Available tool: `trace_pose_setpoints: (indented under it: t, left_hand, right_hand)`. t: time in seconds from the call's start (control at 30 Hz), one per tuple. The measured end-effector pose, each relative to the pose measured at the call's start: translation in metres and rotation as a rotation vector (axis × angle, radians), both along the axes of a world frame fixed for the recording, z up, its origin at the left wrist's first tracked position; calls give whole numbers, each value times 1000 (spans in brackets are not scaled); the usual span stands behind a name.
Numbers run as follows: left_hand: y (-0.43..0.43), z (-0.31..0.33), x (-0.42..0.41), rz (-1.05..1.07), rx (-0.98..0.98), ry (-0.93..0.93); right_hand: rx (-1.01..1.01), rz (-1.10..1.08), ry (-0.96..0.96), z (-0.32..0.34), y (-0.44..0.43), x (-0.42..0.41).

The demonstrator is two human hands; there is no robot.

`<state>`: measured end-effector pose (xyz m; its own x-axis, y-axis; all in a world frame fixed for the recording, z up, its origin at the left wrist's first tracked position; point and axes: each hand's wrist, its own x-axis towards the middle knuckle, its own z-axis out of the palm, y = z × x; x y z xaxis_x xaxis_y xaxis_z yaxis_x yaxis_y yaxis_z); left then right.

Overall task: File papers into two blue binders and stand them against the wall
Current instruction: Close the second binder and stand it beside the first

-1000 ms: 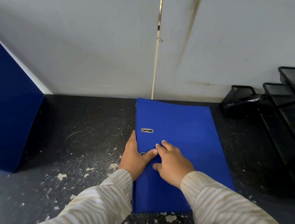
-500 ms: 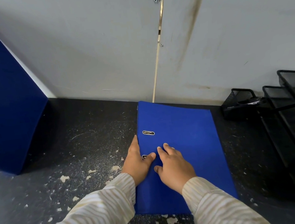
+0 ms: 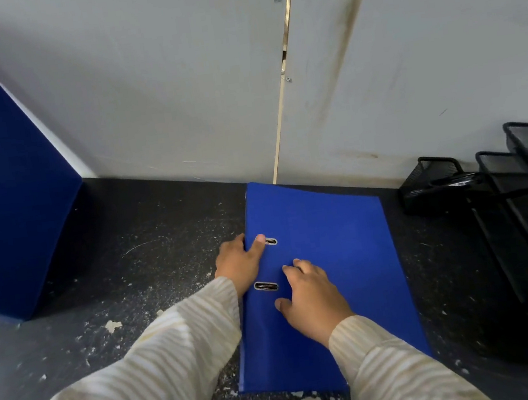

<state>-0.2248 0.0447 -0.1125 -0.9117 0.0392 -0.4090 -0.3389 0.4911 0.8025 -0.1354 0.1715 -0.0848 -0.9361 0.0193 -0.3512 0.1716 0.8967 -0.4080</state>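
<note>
A blue binder (image 3: 334,244) lies flat and closed on the dark desk (image 3: 148,247), its far end touching the grey wall (image 3: 176,94). Two metal slots show in its cover near the spine. My left hand (image 3: 238,262) grips the spine edge, with the thumb on the cover beside the far slot. My right hand (image 3: 311,297) rests on the cover next to the near slot, fingers bent and spread. A second, darker blue binder (image 3: 6,198) stands upright at the far left against the wall. No papers are visible.
Black wire-mesh desk trays (image 3: 524,217) and a small mesh holder (image 3: 434,185) stand at the right by the wall. The desk surface is worn, with pale flakes scattered over it. A brass strip (image 3: 283,97) runs down the wall joint behind the flat binder.
My left hand has slid forward along the spine, its thumb moving from the near slot to the far slot. My right hand stays on the cover. The binder has not moved.
</note>
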Motion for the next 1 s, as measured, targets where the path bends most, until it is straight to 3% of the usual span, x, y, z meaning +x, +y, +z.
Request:
trace_pose_setpoints:
  t: [0.1, 0.17, 0.33, 0.5, 0.73, 0.93, 1.0]
  left_hand:
    - [5, 0, -14, 91, 133, -150]
    - [8, 1, -18, 113, 117, -194]
    - [18, 0, -17, 36, -299, -81]
    - [26, -1, -9, 14, -461, 17]
    - [13, -4, -1, 67, -119, 67]
    - [-9, -7, 35, -149, 145, 156]
    - [-15, -8, 47, -185, 154, 152]
  right_hand:
    - [-74, -5, -41, 3, 8, -12]
    - [-79, 22, -83, 3, 15, -19]
    - [-34, 49, -96, 0, 15, -22]
    - [21, 37, -80, -2, 12, -23]
    - [-14, -64, -70, -4, 11, -14]
    - [94, -87, -5, -6, 12, -2]
    - [113, -87, 9, -7, 12, 2]
